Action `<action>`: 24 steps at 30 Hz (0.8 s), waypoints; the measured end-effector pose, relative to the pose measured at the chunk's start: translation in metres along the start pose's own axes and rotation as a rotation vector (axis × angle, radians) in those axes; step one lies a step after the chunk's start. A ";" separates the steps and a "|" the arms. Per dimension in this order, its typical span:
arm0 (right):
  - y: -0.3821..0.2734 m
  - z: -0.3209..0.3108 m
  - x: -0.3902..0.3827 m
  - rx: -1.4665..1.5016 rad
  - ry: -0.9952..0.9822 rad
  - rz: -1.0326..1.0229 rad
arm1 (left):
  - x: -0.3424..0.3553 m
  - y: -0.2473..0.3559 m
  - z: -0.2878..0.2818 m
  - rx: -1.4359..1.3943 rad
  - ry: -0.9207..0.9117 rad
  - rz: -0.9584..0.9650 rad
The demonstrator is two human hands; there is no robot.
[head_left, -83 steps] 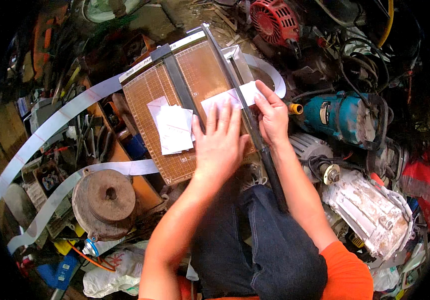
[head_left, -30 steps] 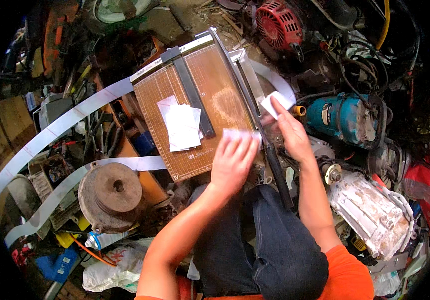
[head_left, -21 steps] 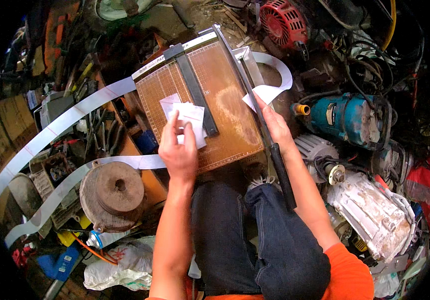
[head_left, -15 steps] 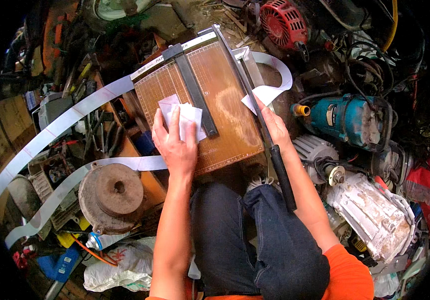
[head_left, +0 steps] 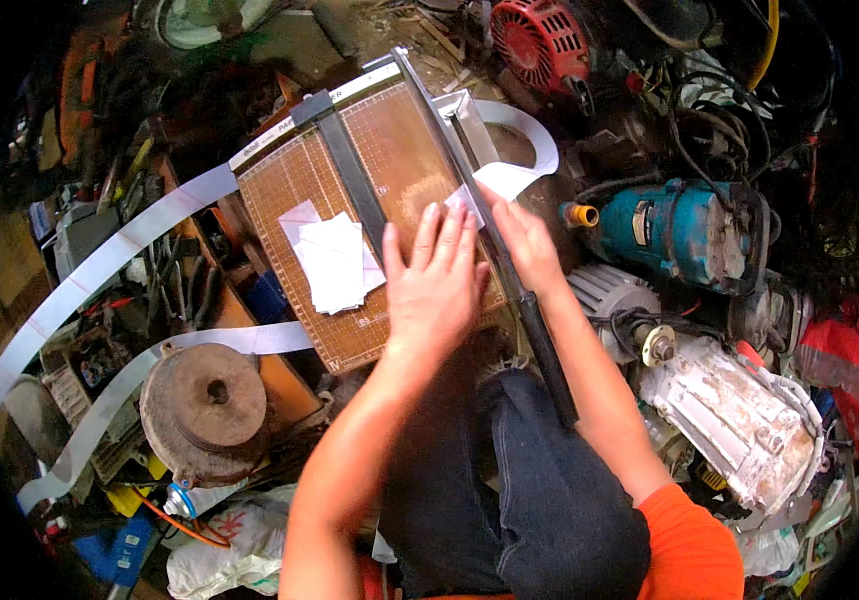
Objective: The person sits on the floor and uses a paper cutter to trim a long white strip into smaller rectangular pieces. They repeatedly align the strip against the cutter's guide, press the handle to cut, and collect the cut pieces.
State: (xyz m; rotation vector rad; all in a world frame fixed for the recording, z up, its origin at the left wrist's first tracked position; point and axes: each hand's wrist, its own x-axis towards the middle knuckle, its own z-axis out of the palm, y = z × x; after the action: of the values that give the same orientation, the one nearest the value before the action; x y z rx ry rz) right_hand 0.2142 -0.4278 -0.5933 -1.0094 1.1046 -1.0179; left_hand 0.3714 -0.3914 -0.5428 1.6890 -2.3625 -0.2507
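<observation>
A brown gridded paper cutter (head_left: 370,310) lies tilted before my knees. My left hand (head_left: 435,270) rests on its board, fingers stretched out, fingertips at the end of a white paper strip (head_left: 510,180). That end passes beneath the cutter's blade arm (head_left: 460,165), which is lowered along the board's right edge. Just right of the arm, my right hand (head_left: 525,245) has its fingers together on the strip; the blade arm partly hides them. A loose stack of cut white paper pieces (head_left: 335,265) sits left of my left hand, beside the dark paper guide (head_left: 350,165).
Long white paper strips (head_left: 120,250) curve off to the left. A rusty round metal part (head_left: 215,390) stands at the lower left. On the right are a teal pump (head_left: 670,230), a whitish motor housing (head_left: 735,430) and, farther back, a red engine cover (head_left: 540,45).
My left hand has left the stack of paper pieces and moved right, to the strip's end by the blade. My right hand stays near the strip. The whole view has shifted slightly.
</observation>
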 end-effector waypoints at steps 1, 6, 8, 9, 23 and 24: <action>0.000 -0.002 0.005 0.037 0.087 0.040 | -0.005 -0.008 -0.004 0.010 -0.015 0.007; -0.005 -0.016 0.031 0.541 0.254 0.115 | -0.011 -0.030 -0.022 0.046 -0.037 -0.027; 0.000 -0.006 0.021 0.481 0.367 0.089 | -0.002 -0.012 -0.017 0.018 -0.024 -0.085; 0.001 0.002 0.016 0.453 0.416 0.078 | 0.002 -0.001 -0.015 -0.004 -0.015 -0.053; 0.009 0.024 0.005 0.395 0.483 0.104 | 0.004 0.016 0.005 -0.017 -0.041 -0.151; 0.009 0.026 0.005 0.394 0.481 0.104 | 0.003 0.015 0.005 -0.021 -0.044 -0.154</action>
State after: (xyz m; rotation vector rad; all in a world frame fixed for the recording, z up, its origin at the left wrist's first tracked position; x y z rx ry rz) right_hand 0.2414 -0.4277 -0.5989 -0.3929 1.2589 -1.3683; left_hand 0.3556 -0.3897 -0.5439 1.8763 -2.2533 -0.3414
